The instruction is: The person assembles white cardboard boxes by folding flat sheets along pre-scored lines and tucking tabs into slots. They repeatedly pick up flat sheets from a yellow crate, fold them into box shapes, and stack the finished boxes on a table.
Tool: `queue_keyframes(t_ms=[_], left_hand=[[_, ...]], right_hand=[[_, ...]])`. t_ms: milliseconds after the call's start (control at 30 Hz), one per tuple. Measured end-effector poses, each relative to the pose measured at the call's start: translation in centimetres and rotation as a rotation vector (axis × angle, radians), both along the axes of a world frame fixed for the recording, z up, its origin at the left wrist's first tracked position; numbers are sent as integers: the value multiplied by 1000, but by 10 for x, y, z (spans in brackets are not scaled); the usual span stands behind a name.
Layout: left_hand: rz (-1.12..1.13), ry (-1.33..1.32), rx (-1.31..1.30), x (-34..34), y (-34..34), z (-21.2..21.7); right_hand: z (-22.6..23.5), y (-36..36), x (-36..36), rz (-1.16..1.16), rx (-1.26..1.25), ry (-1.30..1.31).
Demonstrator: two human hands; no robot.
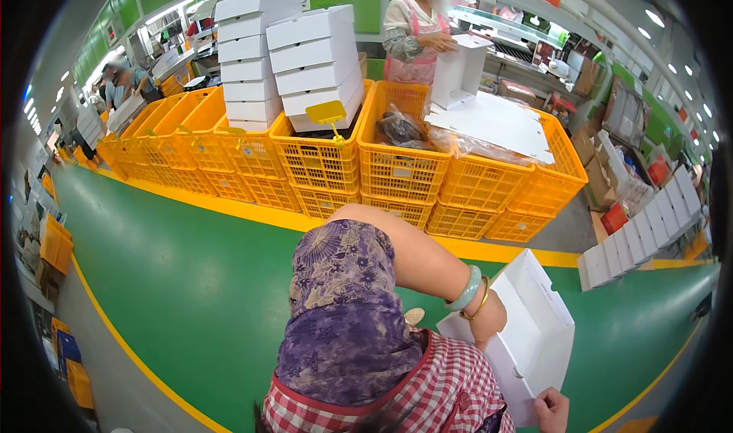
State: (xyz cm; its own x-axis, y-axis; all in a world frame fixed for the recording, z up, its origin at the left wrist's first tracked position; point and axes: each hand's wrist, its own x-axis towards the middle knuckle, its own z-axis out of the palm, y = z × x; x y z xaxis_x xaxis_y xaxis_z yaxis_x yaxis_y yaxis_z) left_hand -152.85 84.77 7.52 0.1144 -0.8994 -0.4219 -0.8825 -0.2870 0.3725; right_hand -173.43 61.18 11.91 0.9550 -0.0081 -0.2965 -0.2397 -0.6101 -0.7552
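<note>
An open white cardboard box (pixel 541 322) is tilted in front of me at the lower right, its hollow inside facing up. My left hand (pixel 489 320), with a green bangle and a gold bracelet at the wrist, grips its left side wall; most of the fingers are hidden. At the near right corner, my right hand (pixel 551 410) is closed on the box edge with the thumb showing. My left arm wears a purple patterned sleeve (pixel 343 303), which covers much of the lower middle.
Stacked yellow crates (pixel 402 169) form a row ahead. Piles of white boxes (pixel 314 59) stand on them, and a white sheet (pixel 496 124) lies across the right ones. Beyond, a co-worker (pixel 412 36) holds another white box (pixel 458 70). A leaning row of white boxes (pixel 641 231) is at right.
</note>
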Motion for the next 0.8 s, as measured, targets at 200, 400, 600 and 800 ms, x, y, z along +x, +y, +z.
queue_keyframes(t_ms=[200, 400, 600, 800], left_hand=[[-84, -35, 80, 3, -7, -5], [-93, 16, 136, 15, -20, 0], [23, 26, 120, 10, -22, 14], [-2, 55, -275, 4, -2, 28]], right_hand=[[-13, 0, -19, 211, -323, -218], [-17, 5, -19, 182, -297, -260], [-30, -7, -20, 172, -270, -268], [-36, -14, -29, 151, -243, -235]])
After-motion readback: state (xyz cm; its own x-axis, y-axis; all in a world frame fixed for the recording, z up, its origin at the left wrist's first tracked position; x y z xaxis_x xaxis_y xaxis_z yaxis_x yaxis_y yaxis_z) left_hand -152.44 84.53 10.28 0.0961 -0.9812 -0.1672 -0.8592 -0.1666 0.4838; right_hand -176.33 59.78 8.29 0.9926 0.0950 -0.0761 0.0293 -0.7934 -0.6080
